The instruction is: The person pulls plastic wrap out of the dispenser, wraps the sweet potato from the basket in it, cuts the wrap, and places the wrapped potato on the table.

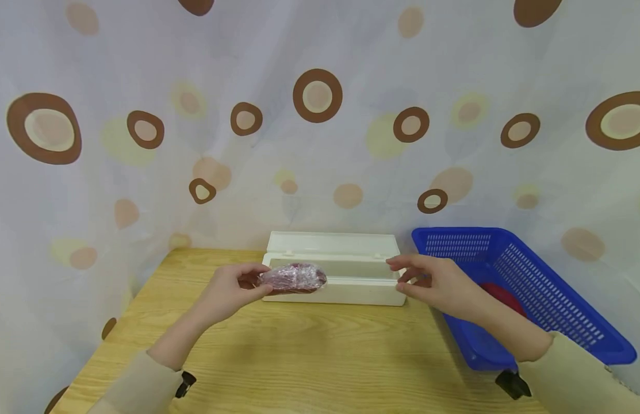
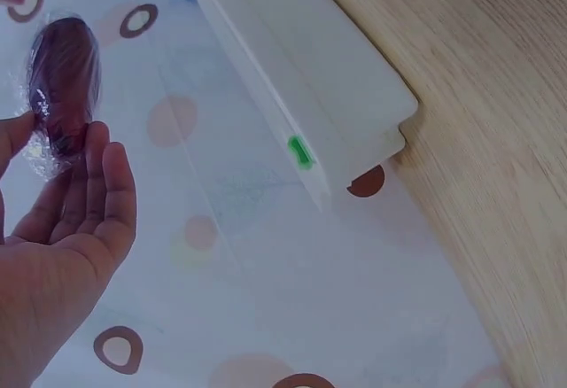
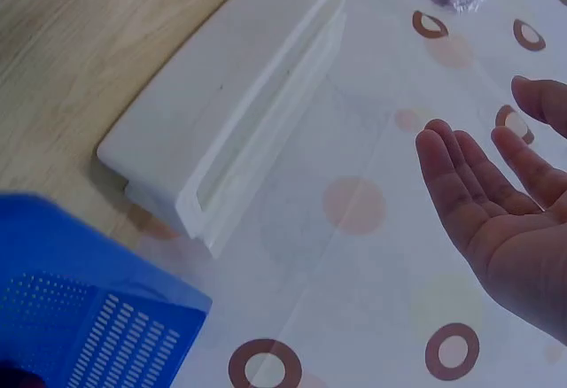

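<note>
My left hand point(image 1: 230, 290) pinches one end of a longish, dark reddish thing wrapped in clear plastic film point(image 1: 298, 278), thumb on one side and fingers on the other. In the left wrist view this wrapped thing point(image 2: 65, 82) has a rounded far end. What lies inside the film cannot be told for sure. In the head view it overlaps the left part of a long white box point(image 1: 351, 291), whose lid point(image 1: 332, 242) stands raised at the back. By the box's right end my right hand point(image 1: 436, 283) holds nothing, its fingers loosely bent and apart from the thumb.
To the right, a blue plastic basket point(image 1: 493, 351) with slotted walls has a red object point(image 1: 503, 297) inside, partly behind my right forearm. A patterned curtain point(image 1: 320, 155) hangs behind and beside the wooden table point(image 1: 304, 356). The white box carries a green mark point(image 2: 300, 152).
</note>
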### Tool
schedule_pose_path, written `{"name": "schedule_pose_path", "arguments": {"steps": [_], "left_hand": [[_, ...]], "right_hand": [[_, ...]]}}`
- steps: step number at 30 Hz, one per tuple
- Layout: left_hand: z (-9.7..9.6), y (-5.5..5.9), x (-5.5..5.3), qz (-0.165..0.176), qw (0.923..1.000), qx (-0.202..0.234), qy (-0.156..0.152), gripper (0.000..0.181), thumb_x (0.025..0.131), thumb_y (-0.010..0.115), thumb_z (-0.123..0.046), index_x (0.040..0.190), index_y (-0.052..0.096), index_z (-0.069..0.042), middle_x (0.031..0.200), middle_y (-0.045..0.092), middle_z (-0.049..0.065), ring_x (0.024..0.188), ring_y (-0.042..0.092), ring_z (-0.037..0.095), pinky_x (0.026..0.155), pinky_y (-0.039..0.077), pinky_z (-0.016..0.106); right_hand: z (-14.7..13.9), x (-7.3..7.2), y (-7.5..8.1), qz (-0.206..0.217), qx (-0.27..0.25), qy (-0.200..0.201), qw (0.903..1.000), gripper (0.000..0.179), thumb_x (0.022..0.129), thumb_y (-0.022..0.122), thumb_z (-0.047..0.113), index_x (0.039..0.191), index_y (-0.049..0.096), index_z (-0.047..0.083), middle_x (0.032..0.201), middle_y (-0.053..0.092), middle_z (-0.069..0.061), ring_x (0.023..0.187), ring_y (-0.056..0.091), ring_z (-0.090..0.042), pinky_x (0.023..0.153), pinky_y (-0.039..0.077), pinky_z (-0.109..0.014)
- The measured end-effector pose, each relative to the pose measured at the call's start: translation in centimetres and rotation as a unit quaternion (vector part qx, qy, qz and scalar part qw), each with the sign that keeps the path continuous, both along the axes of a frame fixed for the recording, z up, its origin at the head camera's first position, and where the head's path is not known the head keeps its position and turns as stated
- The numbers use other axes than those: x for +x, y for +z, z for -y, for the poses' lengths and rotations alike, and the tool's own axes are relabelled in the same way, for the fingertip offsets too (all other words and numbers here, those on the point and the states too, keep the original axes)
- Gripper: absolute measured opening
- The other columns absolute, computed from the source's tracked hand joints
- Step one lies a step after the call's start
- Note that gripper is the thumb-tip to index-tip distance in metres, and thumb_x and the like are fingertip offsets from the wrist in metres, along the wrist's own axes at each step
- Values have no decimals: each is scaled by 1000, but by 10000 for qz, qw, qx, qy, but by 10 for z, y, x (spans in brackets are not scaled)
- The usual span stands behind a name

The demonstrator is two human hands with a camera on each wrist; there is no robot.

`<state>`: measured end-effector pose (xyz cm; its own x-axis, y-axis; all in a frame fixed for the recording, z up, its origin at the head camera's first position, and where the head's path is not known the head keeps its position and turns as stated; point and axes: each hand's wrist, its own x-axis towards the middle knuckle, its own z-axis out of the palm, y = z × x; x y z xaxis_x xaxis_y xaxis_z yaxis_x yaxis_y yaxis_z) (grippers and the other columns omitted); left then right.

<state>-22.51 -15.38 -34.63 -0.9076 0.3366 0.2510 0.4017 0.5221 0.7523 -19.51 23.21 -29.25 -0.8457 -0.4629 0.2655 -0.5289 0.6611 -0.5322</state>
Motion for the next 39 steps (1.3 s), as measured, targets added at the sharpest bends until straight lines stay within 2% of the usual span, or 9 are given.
{"name": "schedule_pose_path", "arguments": {"steps": [4,9,12,17,28,30,32,36,39], "left_hand": [[15,-1,-2,-124,9994,22,321,37,84,71,-34,115,66,-14,89,67,-1,81,64,11,71,53,27],[34,-3,-5,-244,9965,83,800,39,85,70,-35,117,65,-12,96,69,4,85,65,16,72,53,26],[45,-5,-7,-344,9936,138,1067,40,86,68,-36,117,65,-11,99,68,7,86,66,19,71,53,25],[58,-11,-13,-423,9885,235,1432,42,87,67,-35,119,64,-9,101,68,10,88,65,21,71,52,22],[77,-36,-26,-311,9782,171,2047,48,87,65,-40,121,62,-6,107,66,15,98,63,28,76,53,31],[79,-42,-29,-299,9770,135,2108,48,87,66,-40,121,62,-6,107,66,15,98,63,28,76,54,33],[81,-48,-31,-279,9760,99,2156,47,88,66,-38,120,62,-5,108,66,15,99,63,29,78,54,36],[86,-59,-36,-123,9747,-63,2233,47,89,65,-36,121,61,-2,110,65,19,100,63,33,78,54,40],[90,-67,-39,85,9740,-257,2251,47,90,64,-33,122,59,2,113,63,22,101,62,36,78,54,41]], "right_hand": [[-16,-5,12,-359,266,-201,9988,40,90,65,22,127,58,11,113,66,-4,92,63,-10,75,53,-24],[-39,-13,26,-430,401,-700,9958,43,92,63,28,131,54,13,116,65,-8,99,63,-21,81,54,-35],[-55,-21,28,-517,286,-923,9940,43,91,63,28,132,54,14,116,65,-9,98,63,-12,81,52,-24],[-82,-37,21,-745,-21,-1117,9909,43,89,66,21,130,56,10,114,66,-13,89,53,14,73,42,-4],[-118,-57,-4,-651,-45,-1607,9849,48,91,64,27,132,53,5,118,62,-22,88,43,23,74,41,-16],[-121,-60,-9,-686,-9,-1707,9829,48,91,64,27,131,53,4,118,62,-22,89,48,18,74,43,-18],[-124,-61,-14,-632,28,-1795,9817,48,92,62,29,131,52,4,118,62,-22,93,58,2,78,47,-24],[-124,-62,-24,-398,146,-1898,9809,50,93,60,32,132,50,2,116,62,-25,105,58,-37,83,45,-54],[-120,-63,-26,-235,153,-1881,9818,52,93,59,33,134,49,2,117,61,-26,108,56,-43,86,43,-60]]}}
